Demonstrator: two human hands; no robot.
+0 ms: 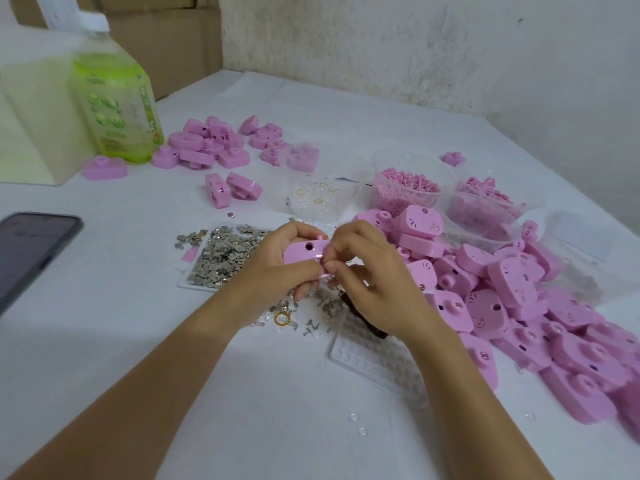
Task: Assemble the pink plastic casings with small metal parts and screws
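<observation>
**Two hands at work near the middle of the table [121,358].** The left hand [273,268] holds one pink casing [302,252] just above the table, its fingers [301,230] curled round it. The right hand [377,285] pinches at the casing's right end; whether a small part sits in the pinch cannot be told.

- **Open room:** bare table lies near and to the left of the forearms.
- **Right:** a pile of casings [519,306] runs to the frame's edge.
- **Beneath the hands:** loose screws [313,327] and a clear blister tray [377,365].
- **Beside the left hand:** a tray of metal parts [221,261].
- **Beyond the hands:** plastic cups [405,188].
- **Left edge:** a phone [31,251].
- **Far left:** a green bottle [117,112] and a smaller group of casings [207,147].
</observation>
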